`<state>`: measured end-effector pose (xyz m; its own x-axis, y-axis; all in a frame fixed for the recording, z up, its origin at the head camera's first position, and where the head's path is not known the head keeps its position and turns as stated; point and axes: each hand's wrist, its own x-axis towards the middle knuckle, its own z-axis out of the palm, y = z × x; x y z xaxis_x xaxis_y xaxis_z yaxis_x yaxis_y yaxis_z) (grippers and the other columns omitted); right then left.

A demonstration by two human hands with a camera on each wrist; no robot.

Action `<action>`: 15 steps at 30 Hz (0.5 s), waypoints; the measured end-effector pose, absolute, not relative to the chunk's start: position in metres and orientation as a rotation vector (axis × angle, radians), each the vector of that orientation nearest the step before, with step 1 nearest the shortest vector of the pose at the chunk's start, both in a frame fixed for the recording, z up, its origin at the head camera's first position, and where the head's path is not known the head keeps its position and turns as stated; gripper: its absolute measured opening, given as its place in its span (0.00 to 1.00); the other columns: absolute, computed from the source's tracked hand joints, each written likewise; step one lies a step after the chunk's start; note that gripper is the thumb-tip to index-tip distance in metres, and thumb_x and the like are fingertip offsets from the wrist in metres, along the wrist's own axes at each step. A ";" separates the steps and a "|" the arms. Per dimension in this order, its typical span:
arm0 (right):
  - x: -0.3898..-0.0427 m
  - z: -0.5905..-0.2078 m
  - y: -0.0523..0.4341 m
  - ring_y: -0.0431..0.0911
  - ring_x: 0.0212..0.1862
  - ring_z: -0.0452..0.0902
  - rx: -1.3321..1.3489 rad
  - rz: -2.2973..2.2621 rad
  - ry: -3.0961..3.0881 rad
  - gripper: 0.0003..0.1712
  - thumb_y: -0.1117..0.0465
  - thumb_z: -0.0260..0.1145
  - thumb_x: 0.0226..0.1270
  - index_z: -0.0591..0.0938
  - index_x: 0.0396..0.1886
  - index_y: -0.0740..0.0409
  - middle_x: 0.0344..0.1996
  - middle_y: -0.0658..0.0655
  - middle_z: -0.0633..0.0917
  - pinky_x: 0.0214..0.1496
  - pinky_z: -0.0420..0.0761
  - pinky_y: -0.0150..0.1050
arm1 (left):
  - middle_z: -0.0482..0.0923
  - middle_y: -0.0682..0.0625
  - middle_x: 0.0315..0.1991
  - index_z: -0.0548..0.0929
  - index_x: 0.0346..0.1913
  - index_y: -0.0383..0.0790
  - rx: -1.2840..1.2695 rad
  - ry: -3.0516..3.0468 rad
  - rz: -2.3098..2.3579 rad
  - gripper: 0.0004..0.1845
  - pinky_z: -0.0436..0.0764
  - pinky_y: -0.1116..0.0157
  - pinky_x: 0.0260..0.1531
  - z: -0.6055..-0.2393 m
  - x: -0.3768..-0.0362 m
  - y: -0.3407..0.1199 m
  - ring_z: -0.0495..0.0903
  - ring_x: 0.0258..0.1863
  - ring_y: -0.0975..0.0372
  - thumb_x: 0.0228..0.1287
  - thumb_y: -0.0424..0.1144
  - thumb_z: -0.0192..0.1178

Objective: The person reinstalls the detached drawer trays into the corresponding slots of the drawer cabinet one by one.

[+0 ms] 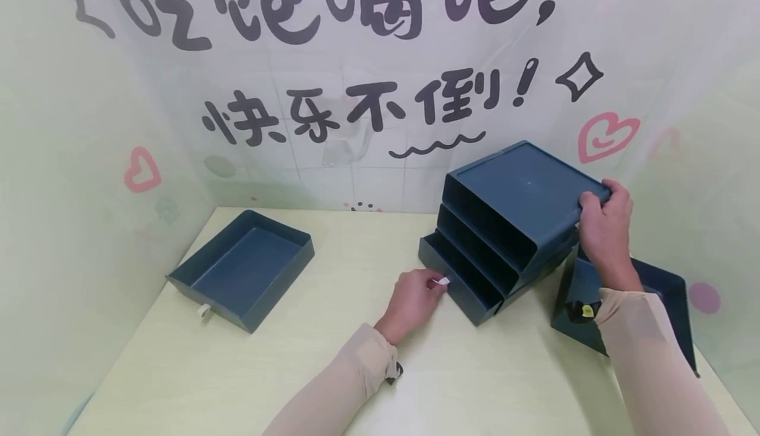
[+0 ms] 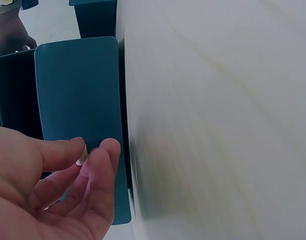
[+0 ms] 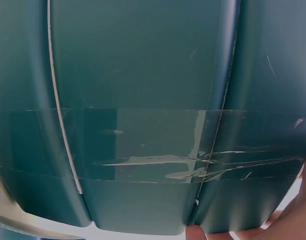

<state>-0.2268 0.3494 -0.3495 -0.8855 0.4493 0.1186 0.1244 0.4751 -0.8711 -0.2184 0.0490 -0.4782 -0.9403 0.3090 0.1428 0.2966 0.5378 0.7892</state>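
A dark blue three-tier drawer cabinet (image 1: pixel 528 192) stands angled at the right back of the table. Its upper two slots face me hollow, and the bottom drawer (image 1: pixel 457 284) juts out a little at the front. My left hand (image 1: pixel 412 301) pinches the small white pull tab (image 1: pixel 443 281) on that drawer's front; the left wrist view shows thumb and fingertips on the tab (image 2: pixel 82 156). My right hand (image 1: pixel 608 235) grips the cabinet's top at its right rear edge, thumb on top. In the right wrist view, clear tape (image 3: pixel 153 145) runs across the cabinet's side.
One loose blue drawer (image 1: pixel 249 264) with a white tab lies on the table (image 1: pixel 356 357) at the left. Another loose drawer (image 1: pixel 659 284) is at the right, partly hidden behind my right forearm. A printed cloth backdrop (image 1: pixel 356 179) hangs behind the table.
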 end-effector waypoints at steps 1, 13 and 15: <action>-0.227 -0.350 0.350 0.62 0.75 0.46 -0.483 1.377 -2.394 0.40 0.49 0.38 0.78 0.43 0.82 0.60 0.79 0.67 0.46 0.80 0.51 0.62 | 0.90 0.47 0.34 0.90 0.45 0.36 0.545 2.748 1.399 0.08 0.77 0.72 0.33 -0.479 -0.220 0.050 0.80 0.30 0.65 0.69 0.35 0.64; -0.235 -0.351 0.353 0.61 0.74 0.47 -0.492 1.381 -2.387 0.39 0.49 0.38 0.78 0.44 0.82 0.59 0.79 0.66 0.47 0.81 0.51 0.60 | 0.90 0.48 0.36 0.90 0.45 0.36 0.506 2.699 1.411 0.10 0.78 0.73 0.33 -0.473 -0.230 0.061 0.79 0.31 0.68 0.70 0.37 0.63; -0.236 -0.351 0.353 0.61 0.75 0.46 -0.489 1.386 -2.385 0.39 0.49 0.38 0.78 0.44 0.82 0.59 0.79 0.66 0.47 0.81 0.51 0.60 | 0.90 0.48 0.36 0.90 0.45 0.36 0.498 2.700 1.410 0.09 0.78 0.73 0.33 -0.473 -0.233 0.063 0.80 0.31 0.68 0.69 0.37 0.64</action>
